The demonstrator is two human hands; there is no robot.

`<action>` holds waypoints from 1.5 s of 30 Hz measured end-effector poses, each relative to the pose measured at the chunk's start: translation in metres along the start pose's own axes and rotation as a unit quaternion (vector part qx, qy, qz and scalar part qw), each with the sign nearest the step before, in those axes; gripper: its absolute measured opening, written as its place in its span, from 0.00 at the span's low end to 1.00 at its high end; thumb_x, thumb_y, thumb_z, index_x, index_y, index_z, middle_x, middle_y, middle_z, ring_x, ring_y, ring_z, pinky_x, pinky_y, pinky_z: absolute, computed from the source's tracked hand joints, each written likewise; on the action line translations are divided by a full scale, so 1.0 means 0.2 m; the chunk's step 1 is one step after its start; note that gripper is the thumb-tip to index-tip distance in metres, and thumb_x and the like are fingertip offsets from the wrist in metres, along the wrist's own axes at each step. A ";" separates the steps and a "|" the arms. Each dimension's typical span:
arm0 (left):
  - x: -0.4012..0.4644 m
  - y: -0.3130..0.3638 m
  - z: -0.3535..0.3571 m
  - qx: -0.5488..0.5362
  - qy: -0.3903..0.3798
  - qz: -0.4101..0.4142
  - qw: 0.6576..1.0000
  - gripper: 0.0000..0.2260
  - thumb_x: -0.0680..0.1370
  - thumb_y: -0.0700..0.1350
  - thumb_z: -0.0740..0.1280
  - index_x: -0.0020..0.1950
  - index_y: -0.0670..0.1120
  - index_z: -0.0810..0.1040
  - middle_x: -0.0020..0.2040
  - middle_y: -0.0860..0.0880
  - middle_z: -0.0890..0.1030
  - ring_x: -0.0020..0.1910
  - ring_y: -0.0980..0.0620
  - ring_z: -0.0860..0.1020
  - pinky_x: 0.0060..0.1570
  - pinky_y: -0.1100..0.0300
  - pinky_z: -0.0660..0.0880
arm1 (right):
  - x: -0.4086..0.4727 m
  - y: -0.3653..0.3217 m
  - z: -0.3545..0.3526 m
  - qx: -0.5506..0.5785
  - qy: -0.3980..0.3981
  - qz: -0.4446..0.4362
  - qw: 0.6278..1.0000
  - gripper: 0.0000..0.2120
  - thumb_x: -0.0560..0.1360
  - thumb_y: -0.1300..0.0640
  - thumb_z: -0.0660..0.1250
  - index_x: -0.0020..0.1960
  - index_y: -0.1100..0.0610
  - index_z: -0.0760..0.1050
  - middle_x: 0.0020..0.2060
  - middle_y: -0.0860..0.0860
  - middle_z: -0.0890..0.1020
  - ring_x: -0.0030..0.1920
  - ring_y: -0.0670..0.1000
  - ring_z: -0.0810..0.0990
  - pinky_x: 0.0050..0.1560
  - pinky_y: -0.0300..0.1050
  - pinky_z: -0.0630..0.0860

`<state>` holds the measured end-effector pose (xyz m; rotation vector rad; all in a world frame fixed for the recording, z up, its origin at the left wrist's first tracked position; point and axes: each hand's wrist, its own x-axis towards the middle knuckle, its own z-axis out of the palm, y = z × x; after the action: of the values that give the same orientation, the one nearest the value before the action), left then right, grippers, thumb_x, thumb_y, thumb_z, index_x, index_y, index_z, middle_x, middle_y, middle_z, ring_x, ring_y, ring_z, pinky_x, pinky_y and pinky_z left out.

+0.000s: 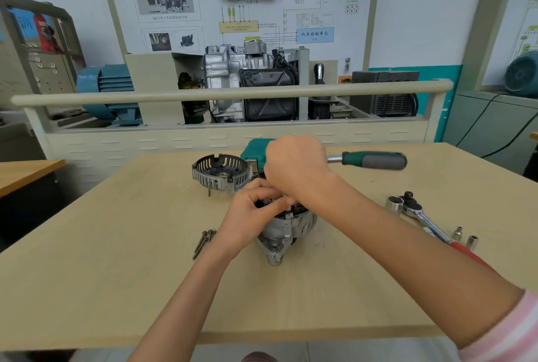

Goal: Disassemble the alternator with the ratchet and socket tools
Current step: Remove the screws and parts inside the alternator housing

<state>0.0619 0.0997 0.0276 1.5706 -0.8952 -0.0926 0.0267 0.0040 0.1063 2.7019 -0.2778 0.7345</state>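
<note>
alternator body [283,228]: stands mid-table, roughly centred left-right, mounting lug toward the near edge; top half hidden by both hands.
left hand [252,213]: fingers curled round the upper left rim of the alternator body, gripping it.
right hand [294,166]: curled over the top of the alternator body at the head end of the green-handled ratchet [374,160]; the ratchet head is hidden under the hand (grip looks closed on it).
green-handled ratchet: handle sticks out level to the right, above the table surface, pointing at the right edge with open room beyond its tip.
removed end cover [221,171]: slotted ring, just left and far of the alternator body, close to the left fingers; one stud hangs below it.
teal case [256,152]: far side, behind the hands, mostly covered.
long bolts [204,241]: bundle lying left of the alternator body, near the left wrist, apart from the housing.
red-handled ratchet [419,214]: flat on the right side of the table, large socket on its head, handle running under the right forearm.
small sockets [465,238]: two, upright, just right of that ratchet, near the right edge.
table [87,289]: near-left quarter is bare wood; near edge runs under both forearms; far edge butts a beige rail [233,91].
</note>
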 end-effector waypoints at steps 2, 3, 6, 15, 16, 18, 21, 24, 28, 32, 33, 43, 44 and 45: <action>0.00 0.00 -0.02 0.013 -0.022 -0.001 1.000 0.06 0.74 0.43 0.69 0.42 0.53 0.84 0.48 0.55 0.79 0.54 0.59 0.76 0.58 0.64 0.70 | 0.01 0.03 0.00 0.013 0.006 -0.049 0.999 0.10 0.77 0.57 0.58 0.37 0.55 0.65 0.28 0.49 0.65 0.27 0.48 0.63 0.25 0.40 0.56; 0.00 0.00 -0.02 0.021 -0.034 0.001 0.999 0.06 0.75 0.44 0.68 0.43 0.53 0.84 0.49 0.54 0.79 0.54 0.60 0.75 0.59 0.65 0.68 | 0.01 0.05 0.00 0.023 0.007 -0.074 0.997 0.10 0.77 0.56 0.57 0.38 0.55 0.65 0.29 0.49 0.66 0.28 0.49 0.65 0.25 0.41 0.55; -0.01 -0.01 -0.03 0.042 -0.047 0.005 0.998 0.06 0.76 0.44 0.67 0.45 0.50 0.84 0.51 0.50 0.78 0.56 0.58 0.73 0.61 0.63 0.66 | 0.01 0.10 0.01 0.060 0.012 -0.134 0.989 0.14 0.77 0.53 0.57 0.33 0.54 0.62 0.29 0.47 0.68 0.31 0.50 0.66 0.26 0.41 0.53; 0.00 -0.01 0.01 -0.024 0.011 0.001 1.000 0.07 0.71 0.39 0.72 0.41 0.52 0.84 0.46 0.53 0.80 0.48 0.61 0.77 0.52 0.69 0.72 | -0.01 0.03 0.00 0.020 0.016 -0.032 0.999 0.13 0.78 0.54 0.57 0.35 0.55 0.65 0.27 0.49 0.63 0.27 0.50 0.65 0.25 0.40 0.54; 0.01 -0.01 0.01 -0.024 0.016 0.005 1.000 0.08 0.71 0.38 0.72 0.39 0.52 0.84 0.45 0.53 0.79 0.46 0.62 0.77 0.50 0.69 0.72 | -0.01 0.01 0.00 0.004 0.012 0.003 1.000 0.14 0.77 0.56 0.58 0.33 0.55 0.64 0.26 0.49 0.63 0.26 0.49 0.63 0.25 0.40 0.54; 0.01 -0.01 0.02 -0.018 0.015 0.013 1.000 0.10 0.71 0.36 0.72 0.39 0.52 0.84 0.43 0.53 0.79 0.45 0.62 0.77 0.48 0.69 0.71 | -0.02 -0.02 0.00 -0.015 0.012 0.042 0.999 0.17 0.76 0.59 0.59 0.30 0.55 0.60 0.26 0.49 0.63 0.24 0.49 0.61 0.25 0.39 0.53; 0.00 -0.02 0.00 -0.010 -0.004 0.013 1.000 0.08 0.73 0.38 0.71 0.42 0.52 0.84 0.47 0.53 0.80 0.52 0.57 0.77 0.54 0.66 0.72 | -0.01 -0.03 0.00 -0.024 0.017 0.021 0.999 0.14 0.76 0.59 0.59 0.33 0.55 0.62 0.26 0.49 0.63 0.25 0.49 0.62 0.25 0.39 0.54; 0.00 -0.02 -0.02 0.007 -0.028 0.006 1.000 0.07 0.75 0.43 0.69 0.43 0.55 0.84 0.48 0.58 0.79 0.56 0.57 0.76 0.59 0.63 0.70 | 0.00 0.02 -0.01 -0.002 0.018 -0.042 0.999 0.10 0.77 0.56 0.58 0.37 0.54 0.65 0.27 0.49 0.63 0.28 0.50 0.65 0.25 0.40 0.55; 0.00 -0.01 -0.02 0.023 -0.046 0.012 0.999 0.07 0.75 0.44 0.68 0.45 0.56 0.83 0.52 0.56 0.78 0.59 0.58 0.73 0.62 0.61 0.67 | 0.01 0.09 -0.01 0.055 0.008 -0.143 0.988 0.19 0.78 0.51 0.56 0.31 0.55 0.60 0.26 0.47 0.63 0.31 0.50 0.66 0.26 0.41 0.55; -0.01 -0.01 -0.01 0.001 -0.030 0.023 0.999 0.07 0.74 0.43 0.69 0.44 0.55 0.84 0.53 0.54 0.79 0.60 0.55 0.74 0.64 0.57 0.68 | -0.01 0.10 -0.04 0.087 0.005 -0.172 0.981 0.21 0.79 0.49 0.55 0.29 0.52 0.57 0.25 0.47 0.64 0.28 0.48 0.62 0.29 0.44 0.59; -0.01 -0.01 0.00 -0.001 -0.019 0.026 0.999 0.07 0.74 0.42 0.70 0.43 0.54 0.84 0.52 0.53 0.79 0.59 0.54 0.75 0.63 0.57 0.69 | -0.01 0.09 -0.03 0.088 0.012 -0.163 0.983 0.21 0.79 0.49 0.55 0.29 0.53 0.58 0.26 0.47 0.65 0.29 0.50 0.64 0.30 0.44 0.60; 0.00 -0.03 0.02 0.001 0.018 0.024 1.000 0.11 0.73 0.40 0.71 0.37 0.56 0.84 0.47 0.54 0.79 0.52 0.60 0.76 0.55 0.64 0.69 | 0.01 0.00 0.03 0.011 0.030 0.010 0.999 0.17 0.76 0.57 0.59 0.31 0.55 0.59 0.26 0.49 0.62 0.26 0.49 0.62 0.25 0.40 0.53; 0.00 -0.03 0.02 0.007 0.011 0.022 1.000 0.11 0.74 0.42 0.70 0.37 0.58 0.84 0.48 0.55 0.79 0.54 0.59 0.75 0.56 0.64 0.69 | 0.01 0.01 0.03 0.016 0.032 -0.015 0.999 0.16 0.76 0.56 0.59 0.31 0.56 0.60 0.26 0.49 0.62 0.25 0.49 0.62 0.25 0.40 0.54; 0.00 -0.03 0.02 0.016 0.004 0.020 1.000 0.10 0.74 0.43 0.70 0.37 0.57 0.84 0.49 0.56 0.79 0.55 0.58 0.75 0.57 0.63 0.68 | 0.02 0.03 0.03 0.023 0.034 -0.044 0.998 0.15 0.77 0.55 0.58 0.32 0.56 0.62 0.26 0.49 0.62 0.26 0.50 0.64 0.25 0.40 0.54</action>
<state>0.0628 0.0970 0.0210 1.5803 -0.9257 -0.0441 0.0300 -0.0044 0.1055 2.7065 -0.1276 0.8139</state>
